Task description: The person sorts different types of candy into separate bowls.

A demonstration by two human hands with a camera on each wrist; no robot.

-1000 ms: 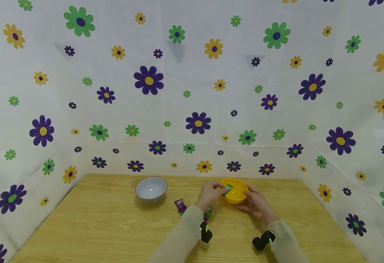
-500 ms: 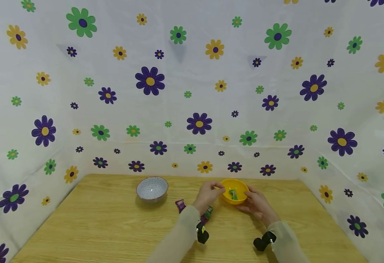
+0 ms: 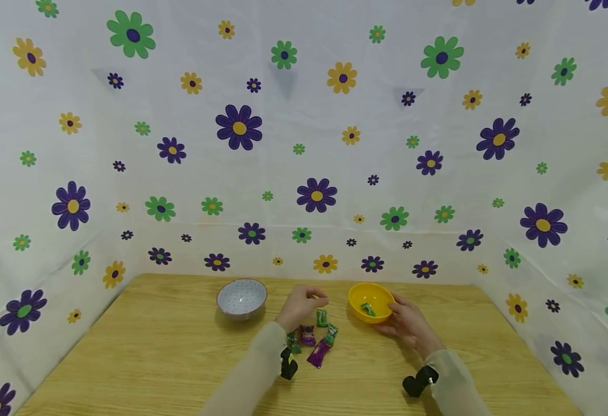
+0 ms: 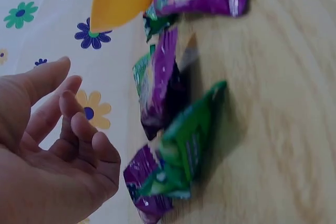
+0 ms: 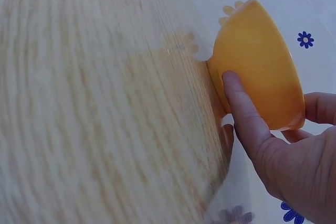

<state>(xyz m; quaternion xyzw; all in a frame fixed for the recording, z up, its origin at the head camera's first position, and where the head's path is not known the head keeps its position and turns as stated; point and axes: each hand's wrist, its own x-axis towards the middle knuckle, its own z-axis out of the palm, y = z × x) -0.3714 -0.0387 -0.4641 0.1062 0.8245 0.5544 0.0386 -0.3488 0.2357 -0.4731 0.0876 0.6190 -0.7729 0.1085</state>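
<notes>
My right hand [image 3: 410, 325] grips the near right side of a yellow bowl [image 3: 358, 315], thumb at the rim and fingers against its outer wall in the right wrist view. A green wrapped candy [image 3: 368, 309] lies inside the bowl. My left hand [image 3: 300, 306] hovers over the table with fingers loosely bent and nothing between them. Below and beside it lie several small wrapped candies, among them a green candy [image 3: 322, 318] and a purple candy [image 3: 318, 353]. The left wrist view shows another green candy [image 4: 191, 137] leaning over purple ones near the fingertips.
A grey-blue patterned bowl [image 3: 241, 298] with a reddish rim stands left of my left hand. The wooden table [image 3: 169, 346] ends at a white flower-print cloth [image 3: 283, 173] that hangs behind and along both sides.
My left hand has let a green candy drop into the yellow bowl, then moved left over the loose candies. My right hand keeps holding the bowl in place.
</notes>
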